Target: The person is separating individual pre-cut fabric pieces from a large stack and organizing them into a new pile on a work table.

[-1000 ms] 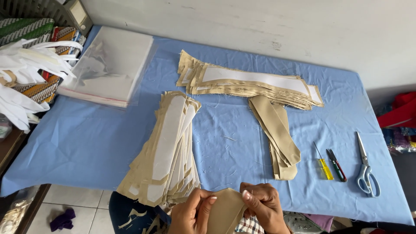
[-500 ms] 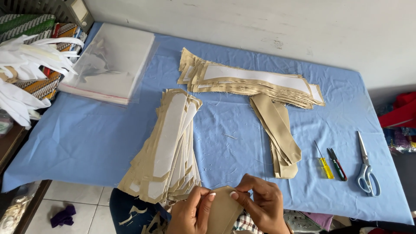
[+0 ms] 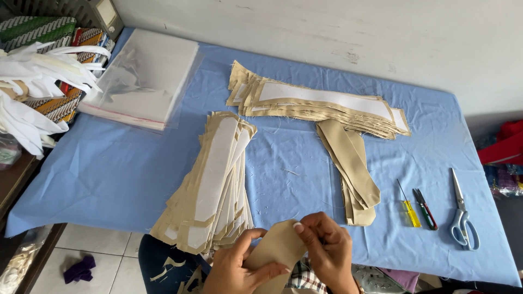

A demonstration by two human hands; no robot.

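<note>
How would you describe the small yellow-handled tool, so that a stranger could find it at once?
Start at the blue cloth covering the table and go to its right side, where the scissors with pale blue handles lie. Left of them two slim tools lie side by side. The screwdriver is the left one: clear yellow handle and thin metal shaft, while its neighbour is dark with red and green.

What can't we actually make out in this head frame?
- Tan fabric piece, head view: its lower end is covered by the left hand and right hand and cut by the bottom edge.
- Both wrists: cut by the bottom edge.
- Tan stack: lower layers hidden under the top piece, so no count.
- Small green-handled tool beside the yellow screwdriver: too small to identify.
- Red things: cut by the right edge.
</note>
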